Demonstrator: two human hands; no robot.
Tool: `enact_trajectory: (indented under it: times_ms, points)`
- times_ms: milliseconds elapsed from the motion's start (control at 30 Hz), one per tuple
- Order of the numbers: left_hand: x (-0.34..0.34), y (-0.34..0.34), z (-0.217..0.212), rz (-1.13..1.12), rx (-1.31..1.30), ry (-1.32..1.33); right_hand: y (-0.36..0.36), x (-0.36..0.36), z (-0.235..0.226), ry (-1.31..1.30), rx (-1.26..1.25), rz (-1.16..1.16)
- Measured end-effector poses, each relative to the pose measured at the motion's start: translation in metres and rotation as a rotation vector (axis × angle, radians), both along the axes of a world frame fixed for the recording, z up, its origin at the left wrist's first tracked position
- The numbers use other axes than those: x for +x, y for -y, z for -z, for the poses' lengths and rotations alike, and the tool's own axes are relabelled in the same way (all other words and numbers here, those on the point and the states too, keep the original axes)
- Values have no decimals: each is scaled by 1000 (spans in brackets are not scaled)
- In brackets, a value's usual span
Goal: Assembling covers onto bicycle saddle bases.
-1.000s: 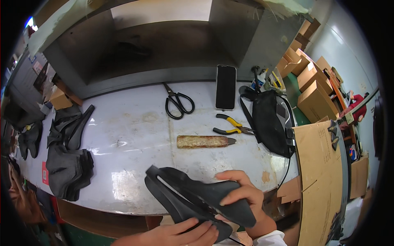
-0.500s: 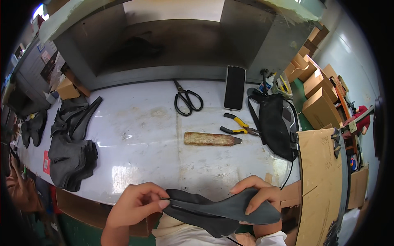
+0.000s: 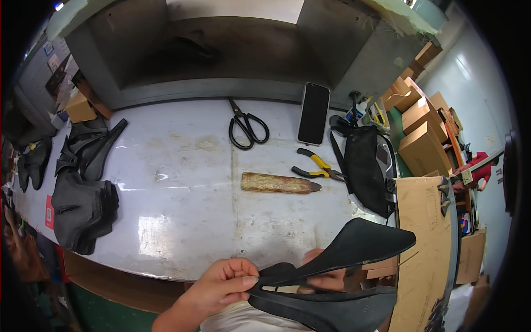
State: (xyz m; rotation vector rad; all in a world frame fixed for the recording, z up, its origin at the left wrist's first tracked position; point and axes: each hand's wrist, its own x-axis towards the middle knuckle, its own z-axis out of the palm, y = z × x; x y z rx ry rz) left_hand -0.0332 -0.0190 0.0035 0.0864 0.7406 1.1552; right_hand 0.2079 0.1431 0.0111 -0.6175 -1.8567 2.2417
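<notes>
A black saddle-shaped piece (image 3: 354,243) hangs over the table's front edge. Its two long halves spread apart toward the wide right end, leaving a gap between them. With finger and thumb closed, my left hand (image 3: 229,285) pinches its narrow end. My right hand (image 3: 331,275) is behind the piece, partly showing through the gap; most of its fingers are hidden or blurred, so its grip cannot be made out. Farther back lies a worn, tape-wrapped tool with a dark pointed tip (image 3: 276,183). Beyond it are yellow-and-black pliers (image 3: 318,166) and black-handled scissors (image 3: 248,128).
A stack of dark grey pieces (image 3: 86,216) and loose black pieces (image 3: 91,149) lie at the table's left. A phone (image 3: 313,114) and black pouch (image 3: 366,166) sit at the back right. Grey housing (image 3: 221,91) borders the back; cardboard (image 3: 423,243) stands at the right.
The piece has swung to the right and its halves have spread apart. My left hand has moved right, still pinching the narrow end. My right hand has left the wide end's top and gone behind.
</notes>
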Motion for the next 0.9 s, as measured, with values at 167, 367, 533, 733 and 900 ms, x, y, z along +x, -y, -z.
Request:
enact_trajectory:
  times_ms: [167, 367, 533, 733, 900]
  points:
    - [14, -7, 1, -77, 47, 142, 11, -7, -10, -394, 884, 105]
    - [25, -9, -12, -45, 33, 156, 31, -48, 32, -543, 857, 475]
    - [35, -9, -15, -90, -20, 156, 15, -37, 17, -628, 942, 17]
    - [35, -4, -24, -194, 25, 82, 44, -15, -8, -84, 353, 119]
    - [34, -2, -18, -126, -23, -8, 29, -25, 49, -517, 692, 182]
